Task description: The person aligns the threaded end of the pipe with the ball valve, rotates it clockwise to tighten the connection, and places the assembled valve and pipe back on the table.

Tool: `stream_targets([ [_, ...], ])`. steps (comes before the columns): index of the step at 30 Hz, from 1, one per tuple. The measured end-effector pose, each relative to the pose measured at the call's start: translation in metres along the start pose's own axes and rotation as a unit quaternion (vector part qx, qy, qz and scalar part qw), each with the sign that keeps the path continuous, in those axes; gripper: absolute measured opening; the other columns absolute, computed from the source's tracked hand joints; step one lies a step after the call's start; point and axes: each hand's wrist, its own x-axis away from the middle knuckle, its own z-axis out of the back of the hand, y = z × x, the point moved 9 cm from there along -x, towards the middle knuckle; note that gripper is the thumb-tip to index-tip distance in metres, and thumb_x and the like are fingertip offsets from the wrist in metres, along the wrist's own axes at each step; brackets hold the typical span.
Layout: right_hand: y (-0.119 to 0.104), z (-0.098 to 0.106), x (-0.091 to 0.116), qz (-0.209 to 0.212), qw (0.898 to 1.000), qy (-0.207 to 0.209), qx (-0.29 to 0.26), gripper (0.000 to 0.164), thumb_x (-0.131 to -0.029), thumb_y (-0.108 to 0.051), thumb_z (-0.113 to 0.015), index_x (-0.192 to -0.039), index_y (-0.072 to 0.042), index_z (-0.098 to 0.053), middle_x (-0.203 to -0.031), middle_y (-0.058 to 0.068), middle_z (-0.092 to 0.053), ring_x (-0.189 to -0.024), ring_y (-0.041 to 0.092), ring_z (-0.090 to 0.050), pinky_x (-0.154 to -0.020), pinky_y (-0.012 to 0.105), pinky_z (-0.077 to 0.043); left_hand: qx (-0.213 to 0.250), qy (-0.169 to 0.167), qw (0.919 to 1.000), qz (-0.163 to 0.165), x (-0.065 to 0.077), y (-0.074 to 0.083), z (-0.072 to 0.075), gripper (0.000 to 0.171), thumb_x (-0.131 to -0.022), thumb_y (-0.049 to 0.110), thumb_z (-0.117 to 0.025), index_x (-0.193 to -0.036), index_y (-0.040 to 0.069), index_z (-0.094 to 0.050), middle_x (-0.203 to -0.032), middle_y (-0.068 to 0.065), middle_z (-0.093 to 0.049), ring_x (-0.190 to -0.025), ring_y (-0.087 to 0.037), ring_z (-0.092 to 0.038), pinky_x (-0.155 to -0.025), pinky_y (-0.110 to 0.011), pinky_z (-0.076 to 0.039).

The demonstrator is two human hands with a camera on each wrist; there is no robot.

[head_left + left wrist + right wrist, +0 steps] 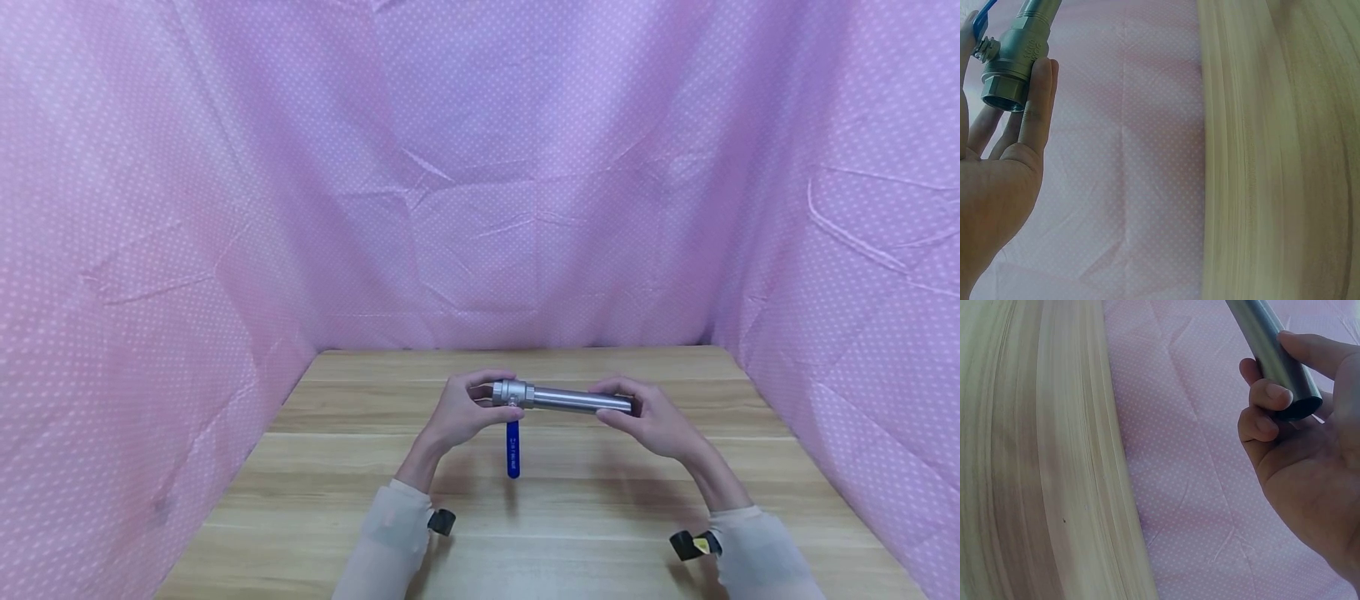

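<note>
A steel ball valve [514, 392] with a blue lever handle [513, 450] is held above the table by my left hand [461, 412], thumb on the near side and fingers on the far side. From the valve's right end runs a straight steel pipe [573, 400], in line with it. My right hand [652, 417] grips the pipe's free end between thumb and fingers. The lever points toward me, square to the pipe. In the left wrist view the valve's open hex end [1005, 94] faces the palm. The right wrist view shows the pipe's open end [1299, 409] near the palm.
Below the hands lies a light wood-grain table [495, 533]. Pink dotted cloth [480, 208] hangs behind it and along both sides. Each wrist carries a small black camera, the left one [442, 522] and the right one [684, 546] both over the table.
</note>
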Motion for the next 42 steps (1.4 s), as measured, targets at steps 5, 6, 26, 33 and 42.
stream_targets([
  [5,0.0002,-0.0015,-0.0001,-0.002,1.000,-0.013,-0.007,0.028,-0.108,-0.005,-0.072,-0.136,-0.007,-0.075,-0.109,0.011,-0.079,-0.088,0.002,-0.067,-0.069,0.023,-0.057,-0.003,0.000,1.0000,-0.004,0.0010,0.0018,-0.0003,0.059,-0.090,0.019,-0.097,-0.145,0.016,-0.076,-0.133,-0.017,-0.077,-0.115,-0.022,-0.079,-0.096,-0.034,-0.071],
  [6,0.0003,-0.0019,-0.0002,-0.003,1.000,-0.017,-0.010,0.027,-0.109,-0.005,-0.071,-0.136,-0.007,-0.075,-0.107,0.012,-0.079,-0.086,0.002,-0.066,-0.068,0.023,-0.056,-0.004,0.000,1.0000,-0.004,0.0012,0.0018,-0.0002,0.059,-0.090,0.019,-0.097,-0.145,0.016,-0.076,-0.133,-0.017,-0.077,-0.115,-0.022,-0.079,-0.096,-0.034,-0.071],
  [26,0.0011,-0.0003,0.0002,-0.030,0.999,0.006,-0.017,0.031,-0.102,0.000,-0.079,-0.131,-0.005,-0.074,-0.104,-0.005,-0.077,-0.084,0.002,-0.068,-0.067,0.023,-0.058,-0.002,0.003,1.0000,0.001,-0.0006,-0.0019,0.0011,0.059,-0.087,0.019,-0.099,-0.142,0.020,-0.078,-0.133,-0.014,-0.079,-0.116,-0.021,-0.079,-0.096,-0.035,-0.070],
  [33,0.0016,0.0016,0.0002,-0.029,0.999,0.017,-0.002,0.026,-0.104,-0.002,-0.076,-0.130,-0.005,-0.077,-0.105,-0.006,-0.077,-0.084,0.001,-0.065,-0.067,0.022,-0.056,-0.002,0.004,1.0000,0.000,0.0000,-0.0008,0.0011,0.059,-0.088,0.019,-0.099,-0.143,0.020,-0.077,-0.134,-0.015,-0.078,-0.117,-0.022,-0.079,-0.096,-0.035,-0.070],
  [42,0.0034,-0.0002,0.0007,-0.035,0.999,-0.005,-0.008,0.021,-0.114,-0.010,-0.064,-0.130,-0.006,-0.077,-0.090,0.006,-0.075,-0.073,0.002,-0.059,-0.060,0.023,-0.053,-0.001,-0.003,1.0000,0.002,0.0003,-0.0008,-0.0006,0.060,-0.088,0.019,-0.099,-0.144,0.017,-0.077,-0.134,-0.015,-0.078,-0.116,-0.022,-0.079,-0.096,-0.036,-0.071],
])
